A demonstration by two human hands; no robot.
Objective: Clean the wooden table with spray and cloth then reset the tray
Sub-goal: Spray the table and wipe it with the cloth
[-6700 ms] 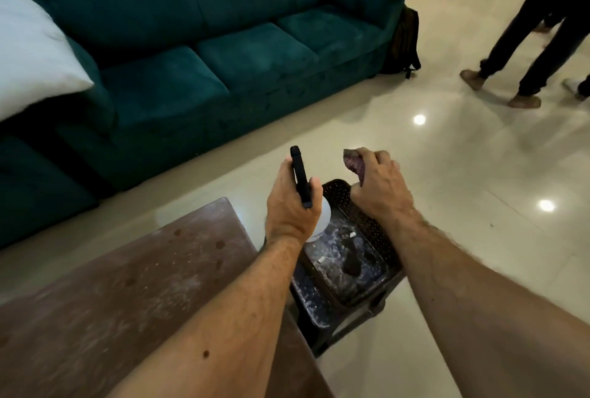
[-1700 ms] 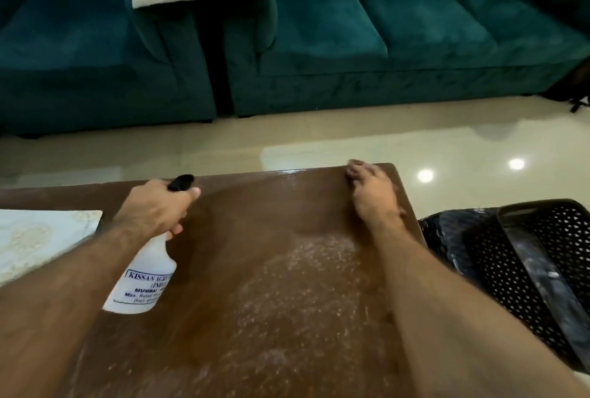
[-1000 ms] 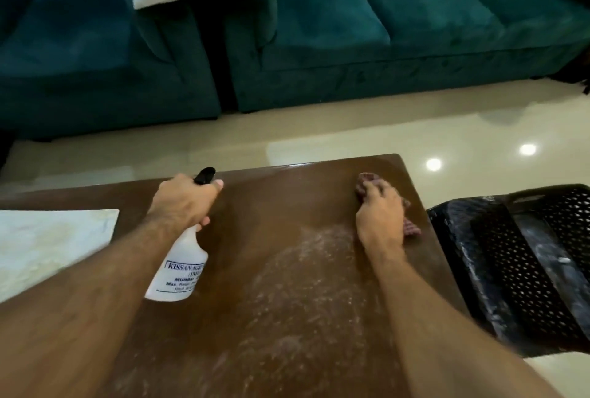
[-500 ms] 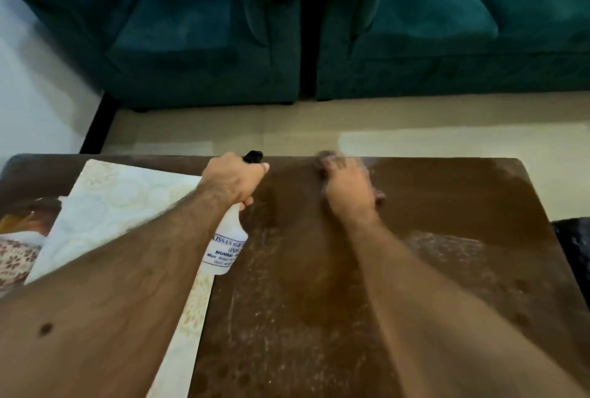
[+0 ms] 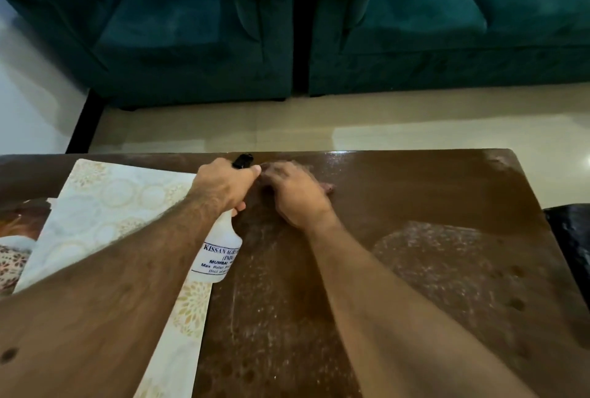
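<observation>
On the wooden table, wiping was under way: cloth pressed by the right hand toward 12 o'clock, spray bottle grasped by the left hand; dusty near half judged next.

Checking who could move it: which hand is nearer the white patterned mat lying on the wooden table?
Left. The left hand holds the white spray bottle at the mat's edge; the right hand is farther right.
</observation>
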